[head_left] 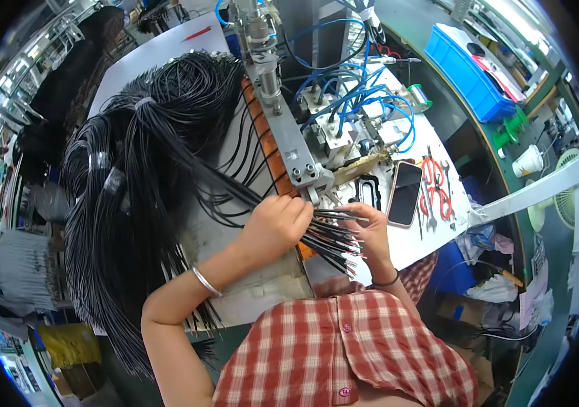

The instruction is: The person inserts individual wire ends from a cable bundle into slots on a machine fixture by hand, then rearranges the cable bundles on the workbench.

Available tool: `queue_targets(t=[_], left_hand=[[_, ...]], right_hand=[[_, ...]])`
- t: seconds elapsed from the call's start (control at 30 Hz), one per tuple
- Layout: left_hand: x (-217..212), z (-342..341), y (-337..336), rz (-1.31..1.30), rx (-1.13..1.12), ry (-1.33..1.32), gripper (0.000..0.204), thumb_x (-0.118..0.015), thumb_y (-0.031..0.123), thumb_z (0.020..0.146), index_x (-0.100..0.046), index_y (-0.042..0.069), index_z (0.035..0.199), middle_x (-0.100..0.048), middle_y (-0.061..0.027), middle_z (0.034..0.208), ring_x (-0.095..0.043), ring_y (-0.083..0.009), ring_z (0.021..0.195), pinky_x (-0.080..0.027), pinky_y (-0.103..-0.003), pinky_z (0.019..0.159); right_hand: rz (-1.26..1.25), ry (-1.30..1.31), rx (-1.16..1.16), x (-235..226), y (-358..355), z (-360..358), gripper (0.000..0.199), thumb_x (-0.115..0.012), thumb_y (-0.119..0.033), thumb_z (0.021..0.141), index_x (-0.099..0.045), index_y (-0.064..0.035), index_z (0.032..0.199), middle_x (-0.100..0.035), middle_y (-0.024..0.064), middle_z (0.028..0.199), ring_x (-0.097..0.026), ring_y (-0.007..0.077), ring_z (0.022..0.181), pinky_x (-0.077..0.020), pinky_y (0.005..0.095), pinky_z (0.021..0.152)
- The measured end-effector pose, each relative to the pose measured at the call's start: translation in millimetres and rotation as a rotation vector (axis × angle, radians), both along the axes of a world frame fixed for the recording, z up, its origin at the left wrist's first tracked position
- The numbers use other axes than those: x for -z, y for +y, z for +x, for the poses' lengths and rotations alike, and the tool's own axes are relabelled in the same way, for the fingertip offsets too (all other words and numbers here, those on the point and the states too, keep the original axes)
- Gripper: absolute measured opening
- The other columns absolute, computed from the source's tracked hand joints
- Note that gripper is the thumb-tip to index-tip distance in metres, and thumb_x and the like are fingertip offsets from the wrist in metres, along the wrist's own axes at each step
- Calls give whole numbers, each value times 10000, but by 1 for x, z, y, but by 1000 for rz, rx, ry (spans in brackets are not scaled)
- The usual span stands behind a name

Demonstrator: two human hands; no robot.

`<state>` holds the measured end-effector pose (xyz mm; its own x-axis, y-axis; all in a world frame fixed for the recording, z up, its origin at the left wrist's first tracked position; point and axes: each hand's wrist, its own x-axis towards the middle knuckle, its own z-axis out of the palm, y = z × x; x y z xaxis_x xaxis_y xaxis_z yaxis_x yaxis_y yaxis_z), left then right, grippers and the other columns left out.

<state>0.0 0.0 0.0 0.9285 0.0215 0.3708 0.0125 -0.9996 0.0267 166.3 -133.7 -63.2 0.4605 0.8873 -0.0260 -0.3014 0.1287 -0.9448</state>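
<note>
My left hand point(277, 220) is closed around a bundle of thin black cables point(232, 191) in front of the machine. The stripped cable ends point(337, 247) fan out to the right of that fist, with bare coppery and pale tips. At those ends my right hand point(369, 230) has its fingers bent in a pinch on a few cables. Just beyond both hands is the metal head of a bench machine point(293, 146), its orange strip point(266, 146) running along the left side. The cables lead back to a large tied heap of black cables point(123, 197) on the left.
A phone point(405, 193) lies right of my right hand, beside red-handled scissors point(432, 180) and a wrench point(447, 178). Blue air tubes point(364, 74) loop over the machine. A solder-like wire spool point(418, 98) stands behind. A blue bin point(469, 74) sits at the far right.
</note>
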Motion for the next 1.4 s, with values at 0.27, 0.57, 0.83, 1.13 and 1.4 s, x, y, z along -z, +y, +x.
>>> queue_targets(t=[0.27, 0.57, 0.83, 1.13, 1.4], left_hand=[[-7, 0, -5, -192, -118, 73, 384, -618, 40, 527, -568, -15, 904, -535, -83, 758, -514, -255, 739, -395, -355, 641], [-13, 1, -6, -255, -166, 141, 310, -621, 25, 505, -539, 24, 804, -504, -80, 733, -489, -254, 736, -379, -352, 631], [-8, 0, -5, -293, -104, 76, 247, -618, 9, 499, -481, 52, 700, -469, -65, 712, -468, -243, 735, -360, -341, 616], [-14, 1, -5, -276, -97, 87, 229, -623, 10, 525, -497, 54, 711, -483, -70, 703, -476, -244, 722, -368, -341, 656], [-9, -1, -6, -298, -109, 181, 288, -593, -24, 505, -524, 39, 777, -497, -87, 713, -481, -266, 738, -372, -354, 674]], right_hand=[[-71, -90, 69, -10, 13, -3, 88, -641, -20, 800, -634, 29, 871, -634, 47, 798, -569, 51, 660, -436, 164, 553], [-121, 146, -115, -13, 14, 2, 67, -647, -27, 801, -631, 23, 843, -628, 34, 726, -555, 55, 594, -427, 172, 519], [-85, 127, -214, -13, 12, 11, 80, -661, -62, 807, -628, 8, 826, -628, 22, 723, -563, 51, 607, -432, 174, 494], [-133, -10, -147, 12, 19, 4, 131, -604, -126, 863, -572, -11, 810, -559, -9, 633, -473, 33, 486, -382, 178, 432], [-299, 50, -348, 2, 20, 15, 149, -569, -148, 887, -539, -23, 812, -529, -23, 624, -465, 26, 505, -363, 179, 441]])
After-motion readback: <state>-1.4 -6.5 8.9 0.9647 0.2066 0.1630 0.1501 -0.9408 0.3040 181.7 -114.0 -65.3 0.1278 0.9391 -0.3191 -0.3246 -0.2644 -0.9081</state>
